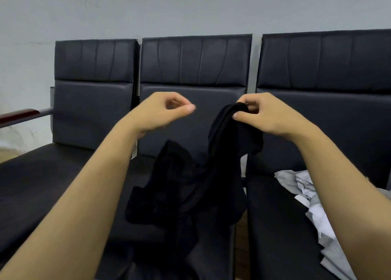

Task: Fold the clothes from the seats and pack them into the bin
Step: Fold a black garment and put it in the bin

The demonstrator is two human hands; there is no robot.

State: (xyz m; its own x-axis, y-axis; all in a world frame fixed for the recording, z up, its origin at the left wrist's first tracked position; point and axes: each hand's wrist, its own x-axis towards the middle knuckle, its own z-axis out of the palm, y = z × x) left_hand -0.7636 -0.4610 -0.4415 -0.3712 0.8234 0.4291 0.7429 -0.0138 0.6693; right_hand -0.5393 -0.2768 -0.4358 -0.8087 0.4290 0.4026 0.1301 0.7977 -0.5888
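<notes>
Nearest to us, our two bare forearms reach forward over a row of black padded seats (285, 226). On the right seat, near the edge of the view, lies a crumpled grey and white garment (313, 205), partly hidden behind our right forearm. In the middle, a black garment (190, 195) hangs down, and its lower part bunches on the middle seat. Farther up, our right hand (266, 114) pinches the top edge of this black garment between thumb and curled fingers, so the grip is clamped on the cloth. Our left hand (165, 110) is raised to the left of it, fingers curled together, holding nothing. Behind the seat backs stands a pale wall (190, 8).
</notes>
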